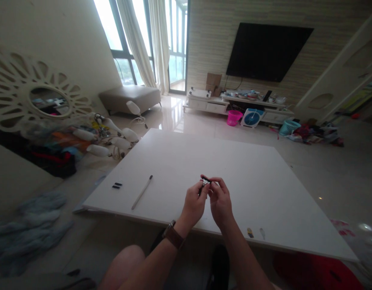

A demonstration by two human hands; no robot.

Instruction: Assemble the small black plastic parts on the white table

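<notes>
Above the near half of the white table, my left hand (195,203) and my right hand (220,201) meet, fingers closed. Between their fingertips is a small black-and-silver piece (205,181), mostly covered, its kind too small to make out. Both hands pinch it. To the left on the tabletop lies a slim grey stick with a dark tip (142,192). Farther left are two short black strips (117,185), side by side. Near the front edge, right of my right forearm, rest a small yellow-and-black piece (250,232) and a small clear piece (262,233).
The white table (249,165) fills the middle. A chandelier with white shades (119,141) and piled bags stand off its left side. Beyond it are a bench (131,98), a pink basket (233,118), a blue fan (252,117) and a teal basket (288,127). A red stool (315,270) sits at lower right.
</notes>
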